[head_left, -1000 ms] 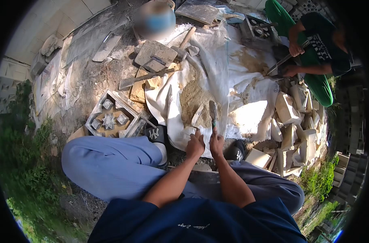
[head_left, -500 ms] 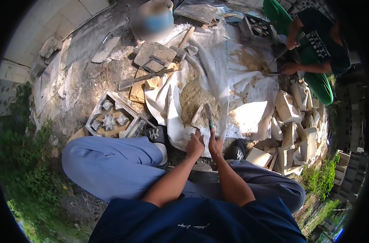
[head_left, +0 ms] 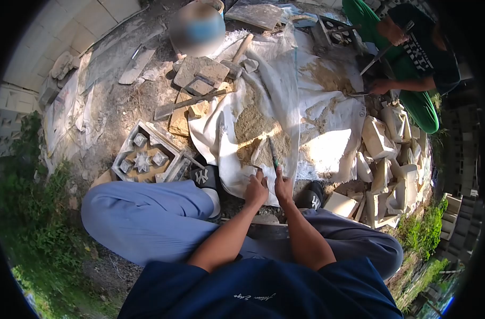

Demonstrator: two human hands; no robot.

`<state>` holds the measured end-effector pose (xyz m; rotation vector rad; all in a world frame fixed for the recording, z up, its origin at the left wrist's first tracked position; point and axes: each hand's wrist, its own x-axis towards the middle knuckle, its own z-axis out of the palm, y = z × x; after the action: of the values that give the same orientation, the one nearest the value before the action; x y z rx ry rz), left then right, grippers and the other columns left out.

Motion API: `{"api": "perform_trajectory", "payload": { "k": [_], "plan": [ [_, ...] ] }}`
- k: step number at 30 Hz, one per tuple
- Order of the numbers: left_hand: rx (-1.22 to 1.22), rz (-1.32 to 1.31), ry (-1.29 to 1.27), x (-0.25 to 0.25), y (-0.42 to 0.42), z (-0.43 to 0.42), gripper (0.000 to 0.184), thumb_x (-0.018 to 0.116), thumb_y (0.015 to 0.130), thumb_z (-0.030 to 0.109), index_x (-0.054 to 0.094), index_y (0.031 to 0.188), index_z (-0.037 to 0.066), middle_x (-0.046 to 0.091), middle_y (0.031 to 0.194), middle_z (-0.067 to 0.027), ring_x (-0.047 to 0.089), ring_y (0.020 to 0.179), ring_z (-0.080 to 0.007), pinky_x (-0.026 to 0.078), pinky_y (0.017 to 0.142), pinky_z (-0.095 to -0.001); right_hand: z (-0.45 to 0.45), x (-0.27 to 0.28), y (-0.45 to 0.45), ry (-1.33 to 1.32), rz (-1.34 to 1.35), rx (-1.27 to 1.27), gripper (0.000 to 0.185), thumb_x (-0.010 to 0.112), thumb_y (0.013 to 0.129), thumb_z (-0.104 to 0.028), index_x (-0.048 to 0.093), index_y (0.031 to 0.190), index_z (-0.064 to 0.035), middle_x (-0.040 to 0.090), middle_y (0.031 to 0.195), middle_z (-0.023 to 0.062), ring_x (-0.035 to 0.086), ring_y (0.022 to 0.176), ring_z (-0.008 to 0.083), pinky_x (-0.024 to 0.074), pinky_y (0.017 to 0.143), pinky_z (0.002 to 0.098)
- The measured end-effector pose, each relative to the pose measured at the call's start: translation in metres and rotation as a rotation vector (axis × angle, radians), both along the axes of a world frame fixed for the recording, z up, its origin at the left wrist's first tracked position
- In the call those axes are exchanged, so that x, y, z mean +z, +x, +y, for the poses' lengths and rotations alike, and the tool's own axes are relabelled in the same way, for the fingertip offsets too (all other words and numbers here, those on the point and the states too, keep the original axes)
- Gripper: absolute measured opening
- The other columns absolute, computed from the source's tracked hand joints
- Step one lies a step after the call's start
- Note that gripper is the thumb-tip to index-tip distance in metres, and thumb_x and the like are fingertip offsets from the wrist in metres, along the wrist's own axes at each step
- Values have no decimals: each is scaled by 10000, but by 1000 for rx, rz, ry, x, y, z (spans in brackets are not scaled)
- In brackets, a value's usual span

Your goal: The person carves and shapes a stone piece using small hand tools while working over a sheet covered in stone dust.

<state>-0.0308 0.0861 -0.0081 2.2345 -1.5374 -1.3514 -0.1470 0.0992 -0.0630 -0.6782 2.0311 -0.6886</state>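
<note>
Tilted to the left now, the narrow tool [head_left: 275,154] in the person's right hand [head_left: 283,186] had stood nearly straight 1 second earlier, and a co-worker's upper hand [head_left: 395,35], far beyond it to the right, had risen with a long tool [head_left: 378,59]. The right hand was closed firmly around the narrow tool's green handle; its dark blade reached forward from the hand, over a heap of sandy mix [head_left: 254,126]. Just beside it, the left hand [head_left: 257,189] was curled around the short, dark end of another tool [head_left: 257,169], whose far part was hard to make out against the mix. The 2 hands were near each other but apart.

The heap lay ahead of both hands on a crumpled white sheet [head_left: 213,141]. To the left of the left hand sat an angular mould [head_left: 161,134] with a star-shaped piece [head_left: 142,162] inside. Farther ahead and left were a flat grey block [head_left: 192,68], a long straight bar [head_left: 173,108] and a hammer with a wooden handle [head_left: 243,47]; beyond these stood a partly blurred bucket [head_left: 208,32]. To the right of the right hand, pale broken blocks [head_left: 379,142] were piled up. Past them, the co-worker's lower hand [head_left: 381,86] was near the sheet's far right part.
</note>
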Motion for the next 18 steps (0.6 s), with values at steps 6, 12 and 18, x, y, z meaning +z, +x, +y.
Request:
{"api": "perform_trajectory", "payload": {
  "k": [6, 12, 18],
  "plan": [
    [14, 26, -5, -13, 0, 1, 449, 504, 965, 409, 438, 1130, -3, 652, 942, -320, 633, 906, -504, 486, 805, -579, -6, 10, -15, -116, -231, -175, 859, 372, 927, -718, 587, 621, 55, 570, 578, 143, 543, 568, 245, 421, 585, 418],
    [-13, -21, 46, -17, 2, -2, 463, 500, 963, 429, 440, 1139, 5, 656, 996, -307, 641, 951, -478, 499, 822, -551, 21, -29, -18, 311, 76, -188, 1010, 349, 868, -790, 658, 918, 170, 642, 950, 369, 622, 976, 477, 443, 885, 490],
    [9, -28, 26, -14, -3, 0, 467, 507, 958, 430, 445, 1146, 6, 653, 995, -312, 641, 939, -483, 501, 813, -555, 14, -17, -24, 81, -48, -218, 864, 402, 910, -725, 582, 688, 90, 582, 661, 204, 575, 662, 305, 432, 646, 438]
  ]
}}
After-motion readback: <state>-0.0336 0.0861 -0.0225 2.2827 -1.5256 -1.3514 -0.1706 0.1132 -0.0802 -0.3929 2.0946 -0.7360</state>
